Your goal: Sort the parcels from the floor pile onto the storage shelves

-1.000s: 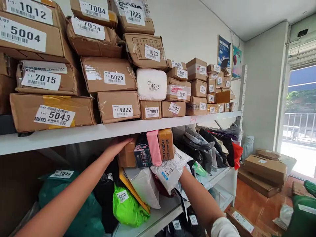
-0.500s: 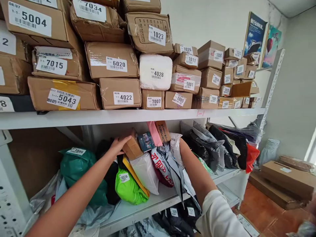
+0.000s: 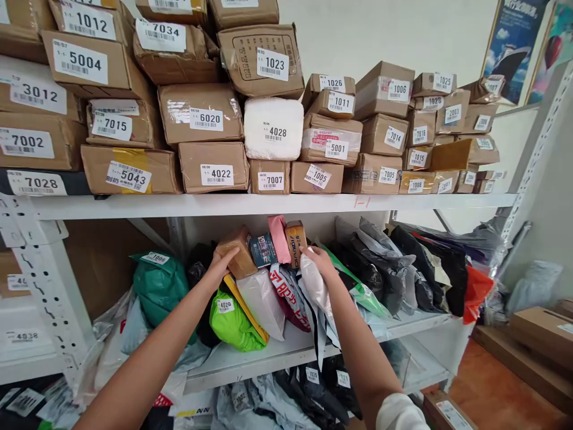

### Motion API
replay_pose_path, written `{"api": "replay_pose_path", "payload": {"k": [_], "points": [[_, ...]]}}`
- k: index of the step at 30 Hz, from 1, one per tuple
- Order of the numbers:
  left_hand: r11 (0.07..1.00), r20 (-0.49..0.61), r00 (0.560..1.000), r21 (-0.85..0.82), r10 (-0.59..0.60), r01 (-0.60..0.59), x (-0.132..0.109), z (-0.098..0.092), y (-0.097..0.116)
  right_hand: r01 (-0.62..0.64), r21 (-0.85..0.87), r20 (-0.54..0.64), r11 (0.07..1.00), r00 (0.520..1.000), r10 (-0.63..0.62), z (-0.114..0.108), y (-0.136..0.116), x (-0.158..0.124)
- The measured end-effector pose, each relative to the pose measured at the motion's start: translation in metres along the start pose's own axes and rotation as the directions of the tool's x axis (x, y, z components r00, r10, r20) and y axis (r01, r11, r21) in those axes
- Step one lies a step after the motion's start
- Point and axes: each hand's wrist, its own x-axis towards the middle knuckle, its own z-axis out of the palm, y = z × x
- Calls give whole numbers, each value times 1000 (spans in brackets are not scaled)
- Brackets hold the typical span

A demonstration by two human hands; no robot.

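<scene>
Box: I am pressing my left hand [image 3: 220, 267] against the near face of the small brown box [image 3: 237, 254], which is sitting tilted on top of the bags on the middle shelf [image 3: 277, 357], just under the upper shelf board [image 3: 268, 205].
Left fingers: they are lying stretched out and flat on the cardboard, not wrapping round it.
Mailer: I am laying my right hand [image 3: 319, 263] over the top of the white mailer [image 3: 316, 292], which is standing on end in the middle of the row and leaning left.
Right fingers: they are curling over the mailer's upper edge and pointing towards the orange-brown box [image 3: 295, 240]; I am seeing only their backs, so I cannot tell whether they are pinching the plastic or just resting on it.
Between my hands: the dark printed box [image 3: 263, 249] and the pink parcel [image 3: 279, 237] are standing side by side, wedged between the two brown boxes.
Below my left hand: the bright green bag [image 3: 233, 325] labelled 4020 is lying at the shelf's front edge, beside a dark green bag [image 3: 159, 286].
Right of my right hand: black bags [image 3: 380, 269] are leaning in a row, with a red bag [image 3: 477, 288] ending it.
Above: numbered cartons [image 3: 213, 167] are sitting stacked on the upper board.
</scene>
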Motion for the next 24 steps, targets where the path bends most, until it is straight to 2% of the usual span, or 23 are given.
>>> {"api": "replay_pose_path", "payload": {"k": [5,9,13,17,19,21,24], "points": [[998,-36,998,-13,-57,57,-5,-7,-7,-29,-17,42,999,999,30,-1,3,-5],[994,-93,994,82,-63,70,-16,-17,-11,-41,38,20,998,999,40,-8,5,-9],[984,-160,984,147,-82,106,-39,-26,-13,-49,85,-37,995,998,52,-10,7,-16],[975,-233,969,182,-82,126,-70,-25,-21,-36,84,-56,996,998,41,-6,9,-20],[975,-286,957,198,-44,104,-90,-21,-32,-13,69,-59,998,998,18,-4,9,-20],[968,-318,947,250,56,27,-114,-15,-48,2,60,-56,998,998,1,-4,9,-18],[926,-265,937,356,226,-123,-159,-4,-72,-5,68,-24,998,1000,7,-5,9,-13]]}}
